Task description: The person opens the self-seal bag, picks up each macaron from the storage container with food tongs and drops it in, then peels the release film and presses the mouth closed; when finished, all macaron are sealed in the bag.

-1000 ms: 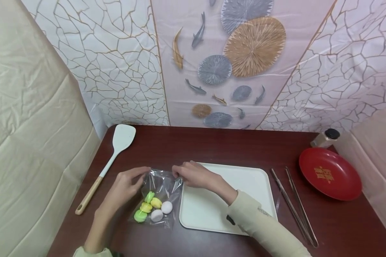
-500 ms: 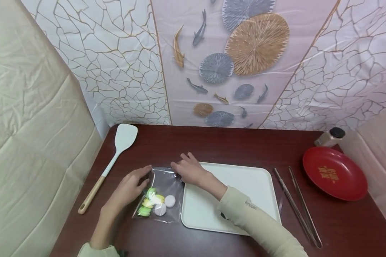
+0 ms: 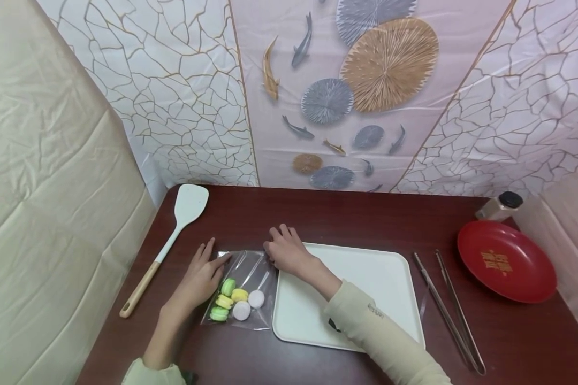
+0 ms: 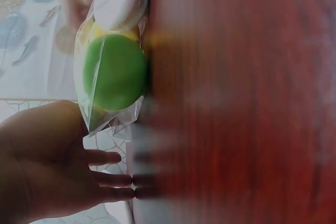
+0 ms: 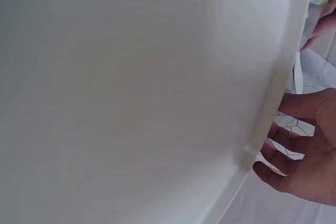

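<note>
A clear plastic bag (image 3: 250, 318) with several macarons (image 3: 242, 310) inside, in green, yellow and pale lilac, lies flat on the dark red table. My left hand (image 3: 197, 280) rests at its upper left corner, fingers spread and one fingertip on the bag's edge. The left wrist view shows those fingers straight against the table, beside a green macaron (image 4: 115, 72) in the bag. At the upper right corner is my right hand (image 3: 289, 252), its fingers slightly bent. In the right wrist view, my right hand (image 5: 310, 145) shows loosely bent fingers beyond the tray rim; its contact with the bag is hidden.
A white tray (image 3: 308, 326) lies right of the bag, under the right forearm. Further right are metal tongs (image 3: 450, 315), a red plate (image 3: 525, 272) and a black-lidded jar (image 3: 498, 207). A white spatula (image 3: 173, 235) with a wooden handle lies at left.
The bag has flattened and its macarons have settled into clearer view. My left fingers have straightened and spread at its corner. My right hand has loosened, its fingers lifting slightly farther from me.
</note>
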`<control>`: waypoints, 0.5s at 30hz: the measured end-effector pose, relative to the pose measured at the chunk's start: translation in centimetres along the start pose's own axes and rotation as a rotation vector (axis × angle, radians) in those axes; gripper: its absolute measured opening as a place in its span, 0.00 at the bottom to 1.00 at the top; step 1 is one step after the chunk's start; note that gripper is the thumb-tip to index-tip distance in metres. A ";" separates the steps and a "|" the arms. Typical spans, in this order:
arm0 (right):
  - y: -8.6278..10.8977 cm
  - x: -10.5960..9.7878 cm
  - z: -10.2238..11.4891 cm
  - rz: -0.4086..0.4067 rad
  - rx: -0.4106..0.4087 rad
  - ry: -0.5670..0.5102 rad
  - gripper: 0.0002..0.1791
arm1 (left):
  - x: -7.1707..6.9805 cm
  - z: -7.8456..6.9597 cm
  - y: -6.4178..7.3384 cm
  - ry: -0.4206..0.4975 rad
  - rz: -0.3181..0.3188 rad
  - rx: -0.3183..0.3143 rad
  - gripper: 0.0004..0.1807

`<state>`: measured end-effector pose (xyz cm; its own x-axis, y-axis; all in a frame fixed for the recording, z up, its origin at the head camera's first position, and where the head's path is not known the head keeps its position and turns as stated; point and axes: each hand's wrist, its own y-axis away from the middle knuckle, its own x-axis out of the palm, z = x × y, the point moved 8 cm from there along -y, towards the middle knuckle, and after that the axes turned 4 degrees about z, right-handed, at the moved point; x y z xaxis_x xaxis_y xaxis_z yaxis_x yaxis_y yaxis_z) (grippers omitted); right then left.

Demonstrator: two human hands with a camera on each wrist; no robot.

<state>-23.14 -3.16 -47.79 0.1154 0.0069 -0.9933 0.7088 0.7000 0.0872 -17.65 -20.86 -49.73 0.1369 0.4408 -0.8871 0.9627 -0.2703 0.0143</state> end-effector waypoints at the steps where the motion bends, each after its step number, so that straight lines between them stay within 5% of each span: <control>1: 0.2 -0.1 0.0 0.000 -0.009 -0.009 0.06 | -0.1 -0.1 0.0 -0.004 0.008 -0.017 0.19; 4: 1.2 -0.9 -0.2 -0.033 -0.050 -0.031 0.07 | -0.3 -0.3 0.0 -0.016 0.013 -0.037 0.19; 9: 5.4 -4.1 -1.6 -0.232 -0.122 -0.159 0.03 | -0.4 -1.1 0.1 -0.008 -0.007 -0.034 0.20; 15: 13.7 -7.4 -5.5 -0.491 -0.048 -0.332 0.03 | -2.2 -5.9 0.1 -0.032 -0.088 0.005 0.24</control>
<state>-18.17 10.30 -39.68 -0.0013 -0.5440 -0.8391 0.7026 0.5966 -0.3878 -16.44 -16.82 -45.08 0.0439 0.4357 -0.8990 0.9694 -0.2360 -0.0670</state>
